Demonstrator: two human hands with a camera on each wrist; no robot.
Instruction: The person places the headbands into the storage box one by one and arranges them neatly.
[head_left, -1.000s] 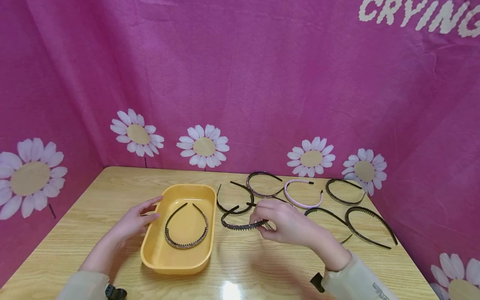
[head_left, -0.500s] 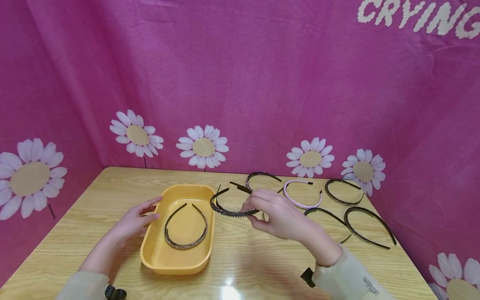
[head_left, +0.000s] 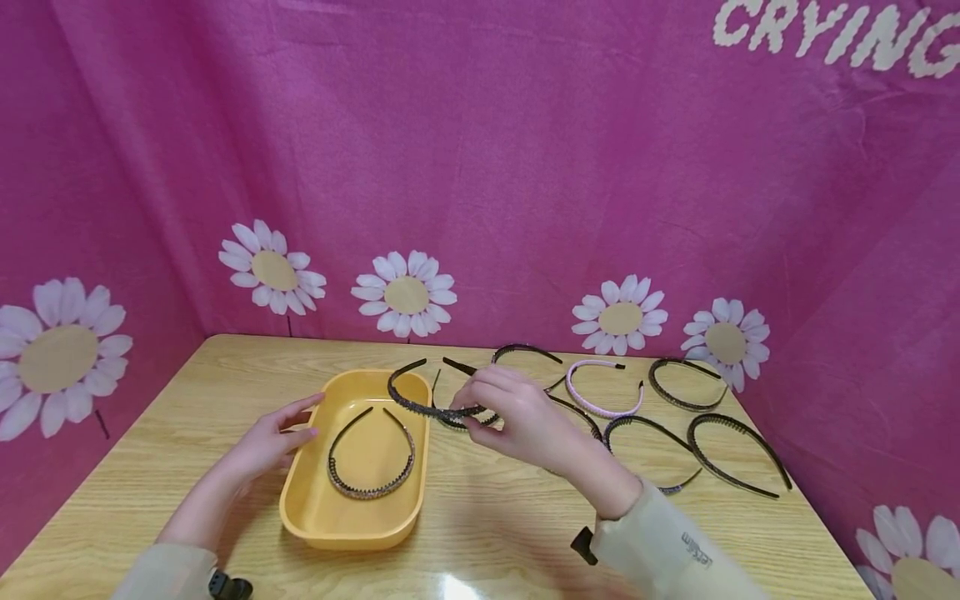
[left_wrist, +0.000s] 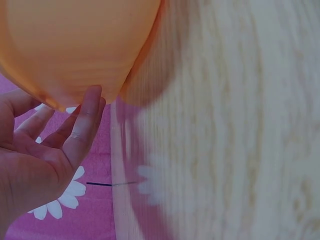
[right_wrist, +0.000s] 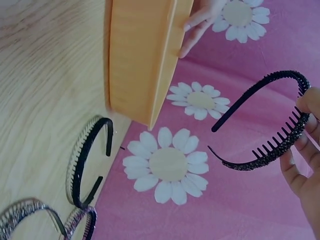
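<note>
My right hand [head_left: 517, 417] pinches a black toothed headband [right_wrist: 285, 142] with a sparkly band between thumb and fingers. In the head view, its tips point away from me and it overlaps the right rim of a yellow plastic tub [head_left: 360, 523]. Inside that tub lies another dark sparkly headband [head_left: 367, 493], its tips toward the far end. At the tub's left side rests my left hand [head_left: 258, 450], the fingers [left_wrist: 89, 117] fairly straight against the outer wall. Just beyond the right hand, one more black headband [right_wrist: 76, 165] stands on the table, partly covered in the head view.
Right of the tub, several headbands are spread over the wooden table [head_left: 480, 533], including a lilac one [head_left: 600, 408] and a dark one [head_left: 738, 479] near the right edge. A pink cloth [head_left: 480, 167] with daisies hangs behind and at both sides.
My right hand has carried the black headband left and upward, from above the table to the tub's right rim. The left hand, tub and the headband inside stay put.
</note>
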